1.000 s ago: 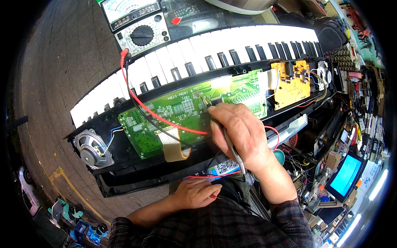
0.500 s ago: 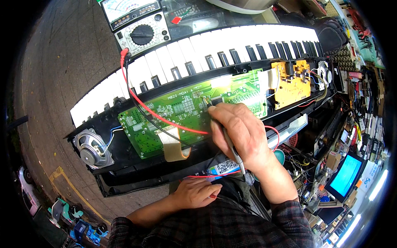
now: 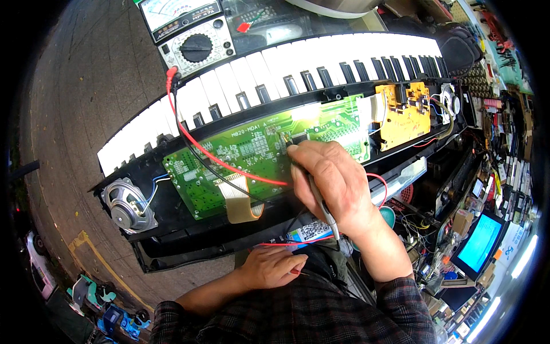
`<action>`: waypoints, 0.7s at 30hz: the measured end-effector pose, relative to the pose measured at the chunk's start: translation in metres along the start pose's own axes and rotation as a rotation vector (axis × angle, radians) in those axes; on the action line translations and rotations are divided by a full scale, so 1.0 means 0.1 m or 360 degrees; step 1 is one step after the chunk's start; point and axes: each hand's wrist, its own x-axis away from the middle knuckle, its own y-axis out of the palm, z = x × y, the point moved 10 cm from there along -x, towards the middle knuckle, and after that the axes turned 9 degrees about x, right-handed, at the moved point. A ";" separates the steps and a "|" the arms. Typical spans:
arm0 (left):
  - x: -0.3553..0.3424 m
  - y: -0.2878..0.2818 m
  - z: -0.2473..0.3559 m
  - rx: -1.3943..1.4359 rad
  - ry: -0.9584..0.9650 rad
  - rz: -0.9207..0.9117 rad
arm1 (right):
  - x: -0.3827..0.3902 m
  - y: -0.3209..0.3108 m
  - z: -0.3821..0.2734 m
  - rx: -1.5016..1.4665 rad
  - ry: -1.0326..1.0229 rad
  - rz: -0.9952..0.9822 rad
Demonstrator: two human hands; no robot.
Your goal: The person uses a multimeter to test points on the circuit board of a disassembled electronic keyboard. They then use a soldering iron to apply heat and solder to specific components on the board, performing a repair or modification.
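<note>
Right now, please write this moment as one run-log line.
Right hand: grips grey pen-like tool, tip over green circuit board | Left hand: holds red probe, away from board | Multimeter: beyond white keys

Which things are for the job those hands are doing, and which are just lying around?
Seem used:
pen-like tool in right hand
red probe in left hand
green circuit board
opened keyboard
meter

Seem just lying about:
blue screen
tangled wires
cardboard box
</note>
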 end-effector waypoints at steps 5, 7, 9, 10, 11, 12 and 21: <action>-0.01 0.00 0.00 0.0024 0.0002 -0.0009 | -0.01 -0.02 0.00 -0.0029 0.0032 0.0002; 0.01 0.01 -0.01 0.0056 0.0034 -0.0005 | -0.02 -0.02 0.00 -0.0031 0.0026 -0.0009; 0.01 0.02 -0.01 0.0074 0.0051 -0.0005 | -0.02 -0.02 -0.01 -0.0037 0.0032 -0.0004; 0.02 0.02 -0.01 0.0075 0.0051 -0.0006 | -0.02 -0.01 -0.01 -0.0041 0.0035 -0.0002; 0.02 0.02 -0.02 0.0076 0.0051 -0.0008 | -0.02 -0.01 -0.01 -0.0042 0.0036 -0.0005; 0.02 0.02 -0.02 0.0083 0.0049 -0.0017 | -0.02 -0.01 0.00 -0.0039 0.0037 -0.0008; 0.02 0.02 -0.02 0.0078 0.0060 -0.0007 | -0.02 0.00 0.00 -0.0026 0.0051 -0.0025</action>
